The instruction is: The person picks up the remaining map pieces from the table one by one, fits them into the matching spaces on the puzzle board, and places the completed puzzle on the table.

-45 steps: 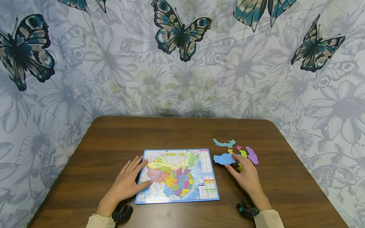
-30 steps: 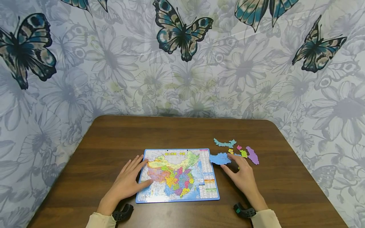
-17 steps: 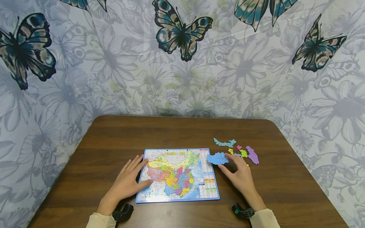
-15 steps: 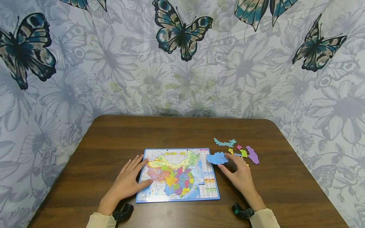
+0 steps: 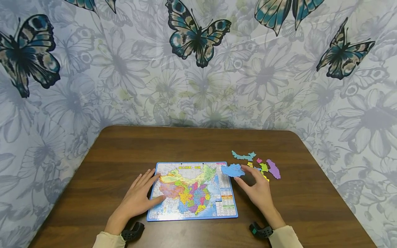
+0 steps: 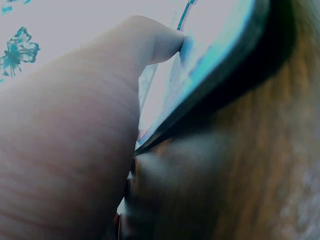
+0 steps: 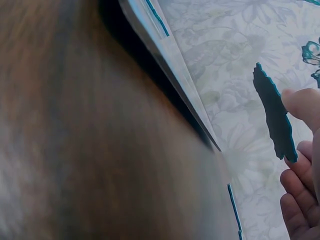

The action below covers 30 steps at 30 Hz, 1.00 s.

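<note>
I have the right hand (image 5: 258,189) pinching the blue piece (image 5: 233,170) by its right end between thumb and fingertip, raised over the right edge of the map board (image 5: 167,214). From the head view its long axis runs side to side, free end pointing left. My left hand (image 5: 141,194) touches the board's left side, fingers extended, thumb spread.

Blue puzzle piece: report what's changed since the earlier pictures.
The right hand carried the blue piece leftward, from beside the map board to over its right edge. The left hand stayed on the board's left side; the purple piece stayed put.
</note>
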### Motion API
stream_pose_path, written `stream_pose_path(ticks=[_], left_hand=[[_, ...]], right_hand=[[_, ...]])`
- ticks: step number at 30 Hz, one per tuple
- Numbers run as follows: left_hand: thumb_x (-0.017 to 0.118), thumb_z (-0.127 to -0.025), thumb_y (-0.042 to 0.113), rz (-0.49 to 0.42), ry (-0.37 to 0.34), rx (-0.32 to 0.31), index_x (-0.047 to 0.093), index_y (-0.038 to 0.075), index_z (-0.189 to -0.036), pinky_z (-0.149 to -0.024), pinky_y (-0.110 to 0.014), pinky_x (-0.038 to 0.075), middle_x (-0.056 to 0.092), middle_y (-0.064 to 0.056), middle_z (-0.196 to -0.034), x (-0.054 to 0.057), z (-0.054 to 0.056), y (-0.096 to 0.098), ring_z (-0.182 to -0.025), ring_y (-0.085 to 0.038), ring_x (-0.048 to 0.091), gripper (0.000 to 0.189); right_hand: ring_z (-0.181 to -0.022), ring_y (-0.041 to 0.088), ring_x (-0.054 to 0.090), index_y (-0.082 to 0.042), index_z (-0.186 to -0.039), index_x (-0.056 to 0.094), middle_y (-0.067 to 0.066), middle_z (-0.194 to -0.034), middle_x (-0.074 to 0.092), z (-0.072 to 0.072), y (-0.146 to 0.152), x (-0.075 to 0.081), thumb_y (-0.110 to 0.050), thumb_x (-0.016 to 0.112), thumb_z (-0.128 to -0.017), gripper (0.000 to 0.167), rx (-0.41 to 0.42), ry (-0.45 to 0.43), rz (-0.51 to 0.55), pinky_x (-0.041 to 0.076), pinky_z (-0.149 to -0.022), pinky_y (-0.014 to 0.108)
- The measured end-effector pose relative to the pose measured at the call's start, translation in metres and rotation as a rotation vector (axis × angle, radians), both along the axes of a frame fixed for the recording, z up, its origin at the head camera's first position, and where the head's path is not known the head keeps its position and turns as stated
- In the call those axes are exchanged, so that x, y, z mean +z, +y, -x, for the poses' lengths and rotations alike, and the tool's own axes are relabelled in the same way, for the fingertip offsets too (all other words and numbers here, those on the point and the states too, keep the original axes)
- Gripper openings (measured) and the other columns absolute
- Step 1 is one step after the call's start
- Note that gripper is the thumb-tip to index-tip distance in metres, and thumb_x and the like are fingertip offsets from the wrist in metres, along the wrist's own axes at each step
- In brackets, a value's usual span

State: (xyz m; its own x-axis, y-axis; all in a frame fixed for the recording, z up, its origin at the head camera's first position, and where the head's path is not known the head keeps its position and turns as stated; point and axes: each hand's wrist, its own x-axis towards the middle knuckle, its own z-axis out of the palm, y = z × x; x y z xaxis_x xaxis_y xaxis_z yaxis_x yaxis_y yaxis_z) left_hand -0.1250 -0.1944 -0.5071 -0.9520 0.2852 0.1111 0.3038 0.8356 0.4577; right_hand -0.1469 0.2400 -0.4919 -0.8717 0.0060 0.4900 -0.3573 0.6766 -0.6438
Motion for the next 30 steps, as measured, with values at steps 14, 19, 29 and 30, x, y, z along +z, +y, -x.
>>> stream_pose_path(ticks=[14, 19, 29, 30], left_hand=[[0.067, -0.089, 0.067, -0.004, 0.005, -0.003, 0.046, 0.013, -0.157, -0.126, -0.059, 0.015, 0.031, -0.014, -0.168, 0.0, -0.001, 0.0, -0.156, -0.037, 0.025, 0.089], [0.068, -0.089, 0.067, -0.004, 0.002, 0.0, 0.046, 0.013, -0.157, -0.126, -0.059, 0.015, 0.031, -0.014, -0.168, 0.001, -0.001, 0.0, -0.156, -0.037, 0.025, 0.089], [0.07, -0.088, 0.065, -0.006, 0.009, 0.001, 0.046, 0.013, -0.156, -0.125, -0.06, 0.017, 0.032, -0.014, -0.168, -0.001, -0.001, 0.001, -0.156, -0.037, 0.026, 0.089], [0.07, -0.088, 0.066, -0.004, 0.007, 0.001, 0.046, 0.013, -0.156, -0.125, -0.06, 0.016, 0.032, -0.013, -0.168, -0.001, 0.0, 0.001, -0.156, -0.037, 0.025, 0.089]], right_hand=[[-0.113, 0.022, 0.068, -0.016, -0.13, 0.07, 0.001, -0.122, 0.073, 0.002, -0.013, 0.013, -0.02, 0.09, -0.082, 0.053, 0.026, -0.054, 0.084, 0.055, -0.098, 0.043], [-0.113, 0.021, 0.069, -0.016, -0.13, 0.07, 0.0, -0.12, 0.073, 0.004, -0.017, 0.014, -0.019, 0.09, -0.081, 0.053, 0.046, -0.043, 0.085, 0.055, -0.099, 0.037], [-0.11, 0.027, 0.069, -0.015, -0.131, 0.069, 0.006, -0.122, 0.073, 0.006, -0.026, 0.013, -0.015, 0.089, -0.082, 0.052, 0.108, -0.003, 0.078, 0.056, -0.097, 0.043], [-0.109, 0.026, 0.069, -0.015, -0.131, 0.07, 0.005, -0.122, 0.073, 0.006, -0.027, 0.013, -0.015, 0.089, -0.082, 0.052, 0.109, -0.003, 0.079, 0.056, -0.096, 0.046]])
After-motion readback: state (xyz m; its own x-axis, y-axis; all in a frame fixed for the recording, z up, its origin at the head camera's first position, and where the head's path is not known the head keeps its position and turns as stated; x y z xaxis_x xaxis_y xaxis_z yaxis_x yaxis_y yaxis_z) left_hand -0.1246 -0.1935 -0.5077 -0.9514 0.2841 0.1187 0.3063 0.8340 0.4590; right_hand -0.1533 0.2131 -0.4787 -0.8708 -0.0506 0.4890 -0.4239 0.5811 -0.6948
